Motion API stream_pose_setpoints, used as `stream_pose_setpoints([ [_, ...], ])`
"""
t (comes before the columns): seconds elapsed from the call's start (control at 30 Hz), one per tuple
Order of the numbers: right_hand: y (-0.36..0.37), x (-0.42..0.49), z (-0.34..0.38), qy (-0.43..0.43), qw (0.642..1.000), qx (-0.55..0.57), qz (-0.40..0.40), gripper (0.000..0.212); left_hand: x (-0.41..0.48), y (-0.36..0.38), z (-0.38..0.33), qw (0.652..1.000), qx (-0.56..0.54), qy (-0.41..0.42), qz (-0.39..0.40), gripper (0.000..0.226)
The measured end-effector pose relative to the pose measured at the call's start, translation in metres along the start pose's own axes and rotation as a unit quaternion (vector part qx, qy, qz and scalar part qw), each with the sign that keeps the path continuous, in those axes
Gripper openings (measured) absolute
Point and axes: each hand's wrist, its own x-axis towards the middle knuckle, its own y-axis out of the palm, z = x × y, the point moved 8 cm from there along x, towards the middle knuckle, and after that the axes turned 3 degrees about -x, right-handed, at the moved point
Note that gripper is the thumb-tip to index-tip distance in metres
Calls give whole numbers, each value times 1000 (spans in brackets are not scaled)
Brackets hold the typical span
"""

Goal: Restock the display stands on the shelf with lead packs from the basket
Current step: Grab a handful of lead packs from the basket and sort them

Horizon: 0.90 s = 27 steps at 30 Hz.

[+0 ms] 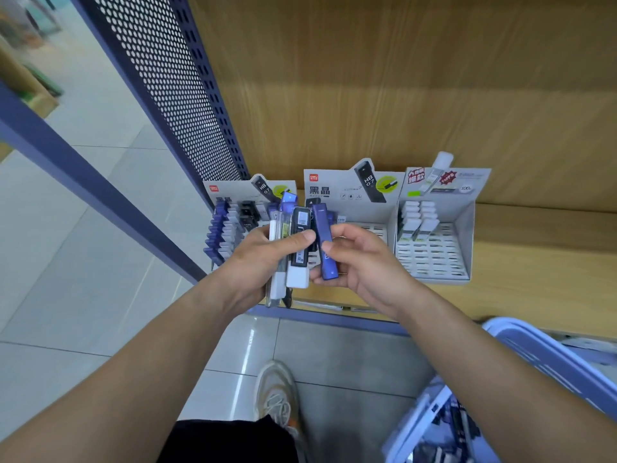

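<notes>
Gripping lead packs (pixel 298 248), between hands (pixel 263 262) (pixel 362 265), seemingly fanned

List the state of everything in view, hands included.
Left hand, grips a bunch of packs.
Right hand, pinches one blue pack.
Left stand, largely filled.
Middle stand, empty slots on its right, rest hidden by hands.
Right stand, two short rows at back left, other slots empty.
Basket, holds more packs.
</notes>
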Motion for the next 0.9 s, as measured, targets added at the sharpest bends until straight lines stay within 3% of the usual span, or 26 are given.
stream_pose_setpoints([
  [0.17, -16, 10, 6, -34, 995, -30, -94, 12, 0, -23, -2, 999, -7, -4, -48, 41],
  [0.37, -44, 35, 25, -83, 957, -184, -210, 15, -11, -71, 13, 995, 44, -28, -86, 25],
  [0.5, -25, 76, 31, -118, 922, -321, -180, 9, -25, -102, 29, 990, 75, -39, -113, 20],
  [0.6, -1, 105, 30, -146, 871, -444, -152, 14, -29, -118, 36, 988, 79, -42, -127, 32],
  [0.67, 12, 122, 25, -159, 855, -475, -134, 12, -29, -123, 37, 988, 80, -45, -122, 40],
  [0.77, 27, 142, 18, -172, 831, -516, -117, 16, -28, -127, 34, 989, 70, -37, -126, 27],
  [0.9, 34, 158, 15, -196, 797, -561, -107, 18, -25, -132, 33, 988, 71, -37, -133, 29],
])
